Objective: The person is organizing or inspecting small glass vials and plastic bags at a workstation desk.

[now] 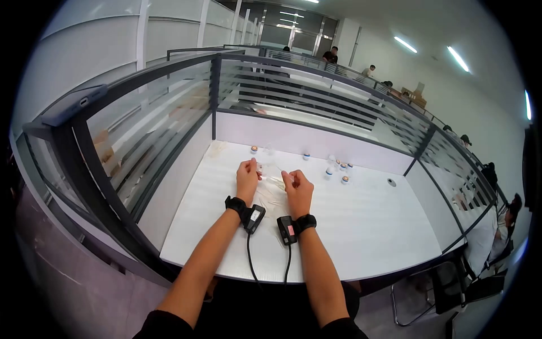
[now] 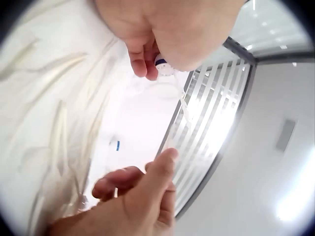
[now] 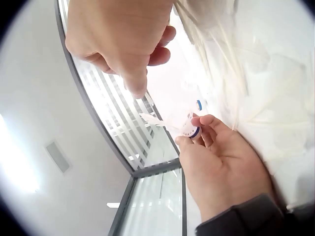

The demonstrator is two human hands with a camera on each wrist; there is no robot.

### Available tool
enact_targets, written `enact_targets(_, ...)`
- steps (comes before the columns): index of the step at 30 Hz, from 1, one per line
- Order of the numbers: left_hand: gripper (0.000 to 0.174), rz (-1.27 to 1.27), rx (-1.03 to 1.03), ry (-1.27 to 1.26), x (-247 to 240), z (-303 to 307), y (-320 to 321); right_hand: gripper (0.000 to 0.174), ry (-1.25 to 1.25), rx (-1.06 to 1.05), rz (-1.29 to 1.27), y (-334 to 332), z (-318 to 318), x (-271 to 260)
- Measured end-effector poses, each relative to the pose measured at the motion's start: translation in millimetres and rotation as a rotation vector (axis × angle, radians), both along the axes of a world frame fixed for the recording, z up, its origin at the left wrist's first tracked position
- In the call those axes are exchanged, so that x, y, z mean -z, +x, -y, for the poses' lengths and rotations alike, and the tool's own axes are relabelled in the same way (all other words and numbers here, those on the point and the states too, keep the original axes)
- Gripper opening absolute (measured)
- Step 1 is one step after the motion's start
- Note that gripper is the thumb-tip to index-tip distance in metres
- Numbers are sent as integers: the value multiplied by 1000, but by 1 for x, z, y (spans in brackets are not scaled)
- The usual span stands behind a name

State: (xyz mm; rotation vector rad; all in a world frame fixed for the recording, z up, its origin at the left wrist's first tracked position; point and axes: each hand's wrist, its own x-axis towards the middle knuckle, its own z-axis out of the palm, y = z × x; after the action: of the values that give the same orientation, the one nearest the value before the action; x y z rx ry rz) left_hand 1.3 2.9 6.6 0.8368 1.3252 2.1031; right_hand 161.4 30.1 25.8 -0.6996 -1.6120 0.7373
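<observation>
My left hand (image 1: 247, 179) pinches a small white shuttlecock cork (image 3: 192, 129) with a dark blue band and a ring of small holes. A white feather (image 3: 152, 119) sticks out from the cork's holed face toward the right hand. My right hand (image 1: 299, 189) hovers a short way from the feather's tip, its thumb extended and its other fingers loosely bent. Nothing shows between its fingers in the left wrist view. Below both hands, several loose pale feathers (image 2: 61, 130) lie spread on the white desk (image 1: 361, 226).
Several corks with blue bands, such as one cork (image 1: 345, 179), stand toward the desk's back right. Single corks stand at the back left (image 1: 253, 150) and back middle (image 1: 306, 156). Partition panels (image 1: 316, 127) enclose the desk. Cables (image 1: 251, 257) hang from both wrist cameras.
</observation>
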Motion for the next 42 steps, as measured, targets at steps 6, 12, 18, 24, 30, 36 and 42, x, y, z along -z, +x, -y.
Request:
enact_targets(6,40,40,174,-27,6,16,-8,29,-1,-3,66,0,2,-4)
enact_targets(12,40,87,133,-33,-3,14,1,21,128,-25,110,-2,-4,-6)
enact_targets(18,29,-223,-161,11,2,19,1,17,153,1,192,-9,0,-3)
enact_targets(24,27,-266,-134,20,-2,20,2,21,154,-8,247,-5,6,-12)
enact_targets(30,29,-263,-135,51,-5,21,4,15,219,26,229,-7,-7,0)
enact_targets(36,32,-251,-106,-6,-5,22,3,19,192,55,208,-9,0,-5)
enact_targets(42,31,-250,-117,-98,-4,24,1,34,216,35,173,-8,-4,-3)
